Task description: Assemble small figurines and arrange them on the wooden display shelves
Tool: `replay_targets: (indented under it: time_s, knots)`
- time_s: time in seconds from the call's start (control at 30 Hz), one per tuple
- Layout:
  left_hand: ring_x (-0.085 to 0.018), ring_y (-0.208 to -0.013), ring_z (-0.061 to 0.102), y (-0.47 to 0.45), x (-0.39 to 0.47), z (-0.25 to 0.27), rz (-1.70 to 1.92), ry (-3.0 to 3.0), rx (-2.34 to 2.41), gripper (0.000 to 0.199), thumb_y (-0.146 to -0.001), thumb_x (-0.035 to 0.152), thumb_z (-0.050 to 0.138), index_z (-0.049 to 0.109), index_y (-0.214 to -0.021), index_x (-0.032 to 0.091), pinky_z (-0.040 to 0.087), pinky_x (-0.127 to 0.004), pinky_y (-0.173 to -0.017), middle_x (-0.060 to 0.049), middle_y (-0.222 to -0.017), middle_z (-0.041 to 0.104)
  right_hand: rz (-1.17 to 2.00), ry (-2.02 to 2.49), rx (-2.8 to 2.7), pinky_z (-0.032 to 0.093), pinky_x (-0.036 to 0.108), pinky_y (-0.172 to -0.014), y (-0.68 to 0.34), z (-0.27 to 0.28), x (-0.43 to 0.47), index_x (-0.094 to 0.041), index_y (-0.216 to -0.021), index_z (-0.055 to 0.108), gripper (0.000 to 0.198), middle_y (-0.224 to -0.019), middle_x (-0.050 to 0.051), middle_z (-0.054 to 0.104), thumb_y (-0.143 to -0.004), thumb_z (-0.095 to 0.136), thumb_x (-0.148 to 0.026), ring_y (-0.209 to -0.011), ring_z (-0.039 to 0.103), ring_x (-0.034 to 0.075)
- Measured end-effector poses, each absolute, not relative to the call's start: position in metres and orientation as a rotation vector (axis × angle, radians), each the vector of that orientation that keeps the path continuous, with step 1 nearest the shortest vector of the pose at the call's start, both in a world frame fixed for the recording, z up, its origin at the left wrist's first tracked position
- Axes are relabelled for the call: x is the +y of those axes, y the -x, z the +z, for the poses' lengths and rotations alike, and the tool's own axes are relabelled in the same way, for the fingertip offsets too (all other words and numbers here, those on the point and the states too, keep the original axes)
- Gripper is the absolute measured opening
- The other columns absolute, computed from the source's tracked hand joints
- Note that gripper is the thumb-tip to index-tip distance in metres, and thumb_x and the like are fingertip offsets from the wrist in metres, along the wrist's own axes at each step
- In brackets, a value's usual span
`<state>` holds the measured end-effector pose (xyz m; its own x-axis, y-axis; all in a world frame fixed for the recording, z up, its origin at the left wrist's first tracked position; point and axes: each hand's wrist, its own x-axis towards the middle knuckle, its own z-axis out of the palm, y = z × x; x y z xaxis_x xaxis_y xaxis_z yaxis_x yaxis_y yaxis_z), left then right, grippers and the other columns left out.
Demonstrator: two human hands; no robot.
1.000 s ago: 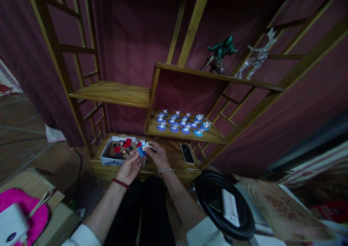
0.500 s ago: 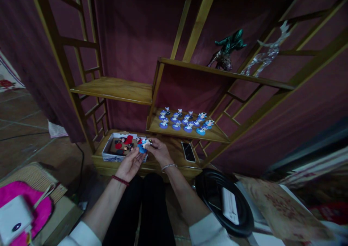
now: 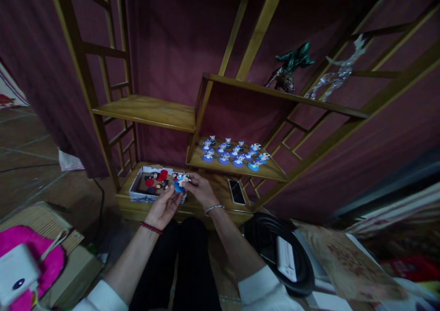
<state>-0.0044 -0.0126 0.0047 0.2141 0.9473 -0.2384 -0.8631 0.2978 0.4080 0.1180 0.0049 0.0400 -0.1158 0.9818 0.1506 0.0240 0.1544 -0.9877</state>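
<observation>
Between my two hands is a small blue-and-white figurine [image 3: 180, 182] on a round blue base. My left hand [image 3: 165, 209] supports it from the left and below, its fingers closed at the base. From the other side, my right hand [image 3: 200, 189] pinches its upper part. Just behind and left of them, an open cardboard box [image 3: 137, 194] holds several red and black figurines [image 3: 161, 175]. Up to the right, several purple and blue figurines [image 3: 224, 158] stand in rows on a wooden shelf [image 3: 271, 169].
A smartphone [image 3: 237, 192] lies on the lower shelf, right of my hands. A green statue [image 3: 292, 65] and a clear deer figure [image 3: 338, 72] stand on the upper shelf. A black coil [image 3: 305, 274] sits at lower right, a white device [image 3: 19, 269] on pink cloth at lower left.
The view has shifted slightly. Both hands still hold the blue-and-white figurine near the box, and its tilt looks slightly different. The figurines on the shelf have stayed in place.
</observation>
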Motion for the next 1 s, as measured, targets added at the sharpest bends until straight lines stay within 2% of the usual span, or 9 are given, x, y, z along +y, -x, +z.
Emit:
replay_targets:
  time_s: [0.33,0.8,1.0]
  knots:
    - [-0.013,-0.075,0.061,0.016,-0.020,0.008,1.190,-0.295,0.449,0.013,-0.078,0.019,0.052,0.062,-0.084,0.012,0.049,-0.019,-0.061,-0.005,-0.080,0.064,1.113,1.109,-1.544,0.047,0.027,-0.071,-0.115,0.048,0.003,-0.018,-0.088,0.055,0.028,-0.078,0.000,0.065,-0.063,0.063,-0.028,-0.072,0.060,0.013]
    - [-0.012,-0.069,0.060,0.017,-0.024,0.014,1.179,-0.299,0.451,0.013,-0.078,0.019,0.052,0.061,-0.083,0.011,0.048,-0.019,-0.059,-0.006,-0.076,0.063,1.125,1.121,-1.589,0.046,0.028,-0.071,-0.116,0.059,0.001,-0.018,-0.088,0.054,0.031,-0.079,0.001,0.064,-0.061,0.065,-0.028,-0.073,0.060,0.013]
    - [-0.012,-0.068,0.060,0.017,-0.025,0.015,1.189,-0.270,0.465,0.014,-0.079,0.017,0.050,0.061,-0.081,0.010,0.049,-0.019,-0.059,-0.007,-0.075,0.062,1.124,1.046,-1.674,0.047,0.028,-0.072,-0.116,0.057,0.001,-0.020,-0.101,0.053,0.037,-0.082,0.000,0.064,-0.065,0.062,-0.026,-0.074,0.059,0.013]
